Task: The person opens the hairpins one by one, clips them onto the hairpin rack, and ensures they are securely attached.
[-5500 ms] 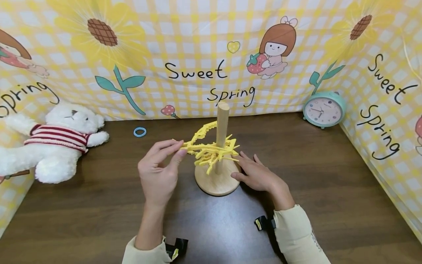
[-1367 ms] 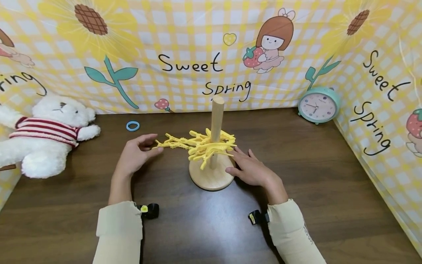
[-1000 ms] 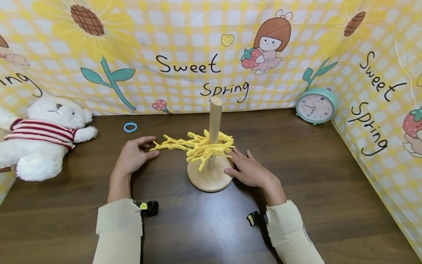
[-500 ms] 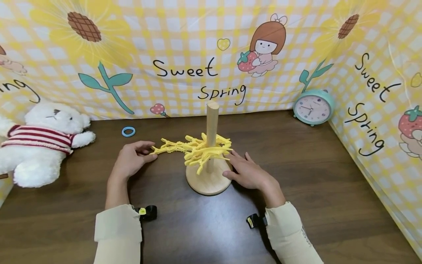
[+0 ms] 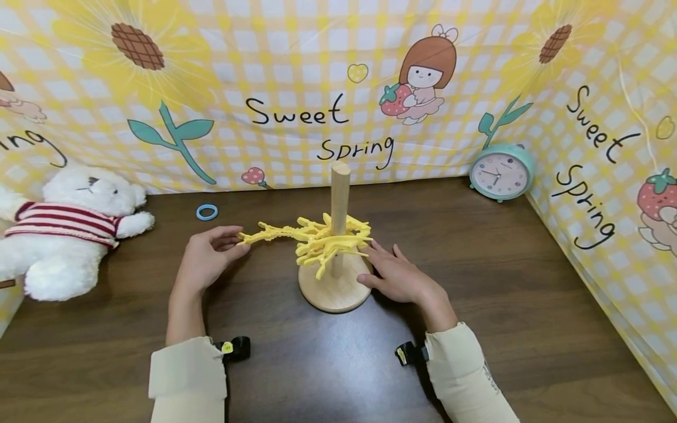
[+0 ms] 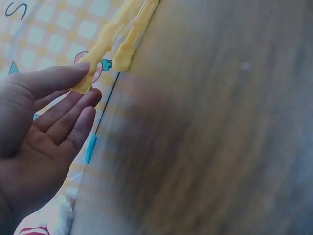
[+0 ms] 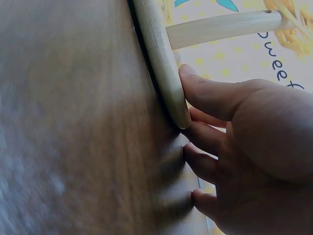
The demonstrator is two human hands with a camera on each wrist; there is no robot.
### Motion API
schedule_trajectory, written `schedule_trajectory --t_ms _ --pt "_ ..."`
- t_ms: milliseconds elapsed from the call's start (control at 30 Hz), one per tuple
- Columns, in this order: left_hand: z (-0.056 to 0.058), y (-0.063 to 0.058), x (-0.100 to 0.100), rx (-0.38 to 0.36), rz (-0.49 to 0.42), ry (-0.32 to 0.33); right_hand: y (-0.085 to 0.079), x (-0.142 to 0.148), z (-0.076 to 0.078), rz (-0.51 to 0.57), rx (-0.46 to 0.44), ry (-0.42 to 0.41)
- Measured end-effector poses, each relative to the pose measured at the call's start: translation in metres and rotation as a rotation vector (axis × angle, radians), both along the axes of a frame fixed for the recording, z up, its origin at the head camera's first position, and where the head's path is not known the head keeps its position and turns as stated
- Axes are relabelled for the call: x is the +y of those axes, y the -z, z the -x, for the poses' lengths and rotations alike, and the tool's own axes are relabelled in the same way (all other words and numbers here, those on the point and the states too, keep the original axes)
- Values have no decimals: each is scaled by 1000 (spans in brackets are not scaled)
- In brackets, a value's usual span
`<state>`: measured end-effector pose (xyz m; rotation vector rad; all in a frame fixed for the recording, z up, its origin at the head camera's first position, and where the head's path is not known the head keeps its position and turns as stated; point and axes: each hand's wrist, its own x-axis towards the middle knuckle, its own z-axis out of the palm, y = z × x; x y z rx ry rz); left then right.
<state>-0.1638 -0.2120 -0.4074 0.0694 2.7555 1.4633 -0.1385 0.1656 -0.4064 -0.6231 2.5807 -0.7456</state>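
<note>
A tangle of yellow, branching, rubbery-looking strands (image 5: 338, 242) encircles an upright wooden post (image 5: 340, 194) above its round base (image 5: 329, 294). One forked strand stretches left from the tangle. Its tip is pinched by my left hand (image 5: 203, 258), and in the left wrist view the thumb lies over the yellow end (image 6: 108, 39), with the lower fingers loosely bent. My right hand (image 5: 404, 279) holds the base's right edge: the right wrist view has the thumb on top of the base (image 7: 164, 63) and the forefinger at the rim. The other right fingertips rest on the table.
A blue ring (image 5: 207, 212) lies behind my left hand. At the far left is a white teddy bear (image 5: 79, 235) in a striped shirt. A mint alarm clock (image 5: 501, 173) stands at the back right. Printed yellow checked cloth (image 5: 296, 64) walls the dark wooden table (image 5: 476, 247).
Since the oldest frame my left hand has moved left and drawn the yellow strand out from the post. Over the last second the strand's forks have come closer together. My right hand stays at the base.
</note>
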Motion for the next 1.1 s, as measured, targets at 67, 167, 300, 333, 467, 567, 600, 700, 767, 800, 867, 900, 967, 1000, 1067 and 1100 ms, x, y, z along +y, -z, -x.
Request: schedule_trajectory --t_ms 67,167,300,333,467,567,600,700,767,800,867,900,967,1000,1067,1100 --pt "-1 -2 1 17 -15 -16 0 0 0 2 -2 -1" --pt "-1 -5 5 42 -34 -29 -1 1 -1 2 -3 1" --pt "1 -8 13 69 -63 -29 -2 1 -2 1 -2 6" --pt "1 -9 15 77 -73 -29 -3 1 -2 3 -3 7" --pt "1 -13 21 123 -83 -38 -2 1 -2 8 -3 7" --pt "2 -17 24 158 -79 -25 -1 0 -2 8 -2 6" --pt "2 -18 25 168 -75 -18 -1 0 -2 8 0 7" --pt "3 -21 28 191 -75 -1 -1 -1 -2 7 1 7" --pt "3 -22 31 198 -84 2 -1 -1 -2 4 0 5" --pt "3 -23 32 200 -91 4 -1 -1 -2 2 -2 5" --pt "2 -24 34 208 -108 3 -1 -1 -2 -2 -4 4" --pt "2 -24 35 214 -115 3 -1 -1 -2 -2 -4 4" --pt "0 -26 37 239 -129 3 -1 -1 -1 -1 -6 4" --pt "-1 -27 37 256 -136 2 -1 -1 -1 -1 -7 5" --pt "-3 -29 39 294 -157 -6 -1 -1 -1 1 -8 5" --pt "-4 -31 39 316 -169 -12 -1 -1 -1 1 -9 5"
